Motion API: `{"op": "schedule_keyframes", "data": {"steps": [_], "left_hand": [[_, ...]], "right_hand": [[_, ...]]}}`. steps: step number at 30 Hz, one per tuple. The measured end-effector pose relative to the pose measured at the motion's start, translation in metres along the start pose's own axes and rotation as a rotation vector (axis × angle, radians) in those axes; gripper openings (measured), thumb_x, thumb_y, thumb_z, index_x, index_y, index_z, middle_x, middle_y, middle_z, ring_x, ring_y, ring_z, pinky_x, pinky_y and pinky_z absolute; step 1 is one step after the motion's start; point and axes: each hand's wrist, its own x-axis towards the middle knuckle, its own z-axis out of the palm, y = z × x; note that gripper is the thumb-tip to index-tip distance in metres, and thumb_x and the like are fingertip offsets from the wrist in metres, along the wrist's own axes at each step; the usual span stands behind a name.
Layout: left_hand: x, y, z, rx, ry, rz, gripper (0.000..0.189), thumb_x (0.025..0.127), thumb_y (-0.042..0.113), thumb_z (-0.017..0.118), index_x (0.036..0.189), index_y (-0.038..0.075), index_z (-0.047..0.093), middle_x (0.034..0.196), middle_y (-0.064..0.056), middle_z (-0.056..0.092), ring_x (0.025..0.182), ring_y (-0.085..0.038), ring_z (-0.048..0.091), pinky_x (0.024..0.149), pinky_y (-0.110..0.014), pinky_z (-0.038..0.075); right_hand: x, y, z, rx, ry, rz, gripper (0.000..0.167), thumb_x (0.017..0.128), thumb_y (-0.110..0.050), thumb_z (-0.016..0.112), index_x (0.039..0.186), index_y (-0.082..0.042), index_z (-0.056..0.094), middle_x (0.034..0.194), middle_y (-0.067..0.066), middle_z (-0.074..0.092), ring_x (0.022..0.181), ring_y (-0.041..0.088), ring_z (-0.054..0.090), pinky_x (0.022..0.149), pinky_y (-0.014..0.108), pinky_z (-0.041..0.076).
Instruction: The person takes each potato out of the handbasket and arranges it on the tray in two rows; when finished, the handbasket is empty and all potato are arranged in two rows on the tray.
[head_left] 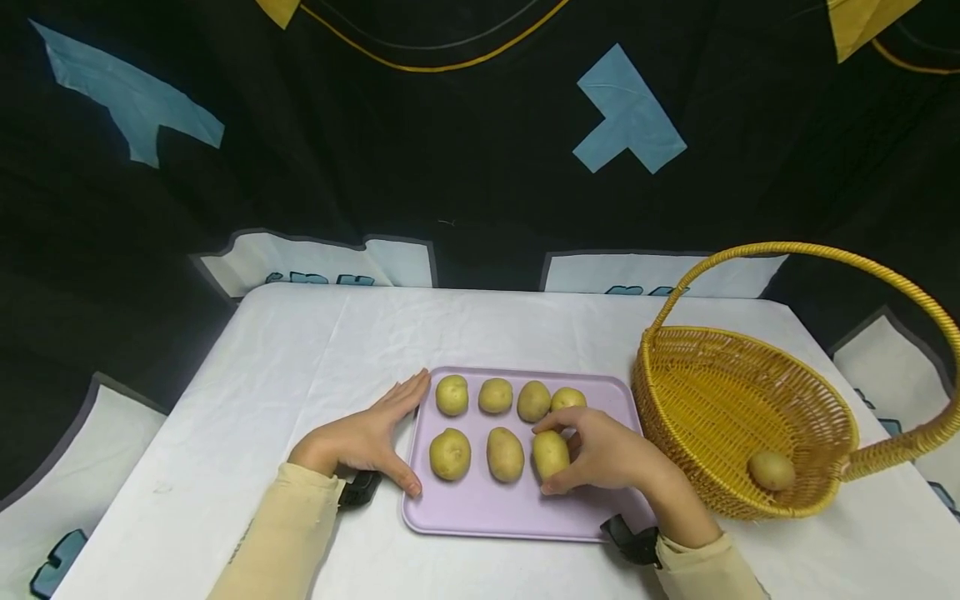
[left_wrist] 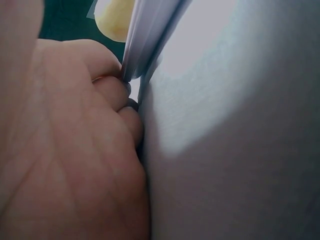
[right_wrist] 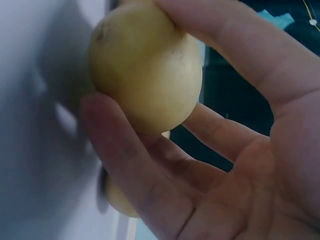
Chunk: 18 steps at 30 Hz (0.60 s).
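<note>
A lilac tray (head_left: 487,521) lies on the table with two rows of potatoes on it. My right hand (head_left: 611,450) has its thumb and fingers around a potato (right_wrist: 145,70) at the right end of the near row. In the right wrist view the fingers touch both sides of that potato. My left hand (head_left: 367,437) is spread along the tray's left edge, thumb towards the near corner, fingertips at the rim. Nearest to it on the tray are a round potato (head_left: 450,454) and another potato (head_left: 452,395) behind it.
To the right of the tray stands a yellow woven basket (head_left: 675,417) with a tall arched handle (head_left: 795,247); one potato (head_left: 771,471) lies inside. White cloth covers the table (head_left: 300,358). A black curtain (head_left: 465,167) hangs behind.
</note>
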Motion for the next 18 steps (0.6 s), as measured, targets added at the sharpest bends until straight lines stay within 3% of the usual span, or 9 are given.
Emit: {"op": "schedule_keyframes", "data": {"steps": [18], "left_hand": [[0.0007, 0.0008, 0.0004, -0.001, 0.001, 0.0, 0.151, 0.052, 0.043, 0.099, 0.161, 0.004, 0.003, 0.168, -0.013, -0.004, 0.15, -0.042, -0.006, 0.12, -0.056, 0.003]], "right_hand": [[0.0045, -0.0045, 0.0101, -0.059, 0.046, 0.068, 0.066, 0.066, -0.017, 0.095, 0.124, -0.002, 0.065, 0.098, 0.003, 0.063, 0.088, 0.018, 0.058, 0.072, 0.034, 0.053]]}}
